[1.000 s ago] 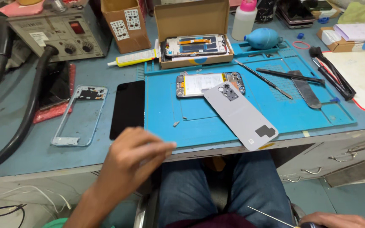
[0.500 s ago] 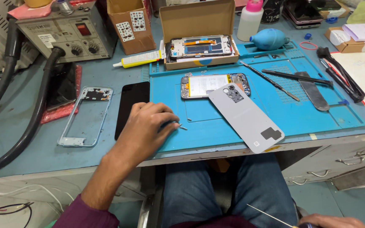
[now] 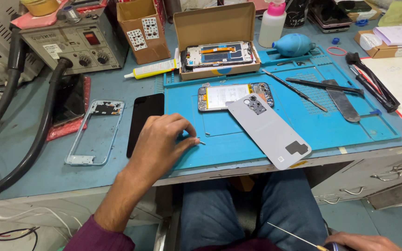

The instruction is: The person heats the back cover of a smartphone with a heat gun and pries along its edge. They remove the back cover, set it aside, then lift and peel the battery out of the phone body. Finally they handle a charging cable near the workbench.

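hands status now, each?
Left hand: fingertips pinched on a tiny part at the blue mat.
Right hand: at the lap, holding a thin tool.

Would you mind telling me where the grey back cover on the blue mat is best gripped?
Probably by the lower corner of the grey back cover, coming from the bench's near edge. It lies flat and slanted, its camera end resting on the opened phone, while that lower corner reaches the edge of the blue mat, so fingers could pinch it.
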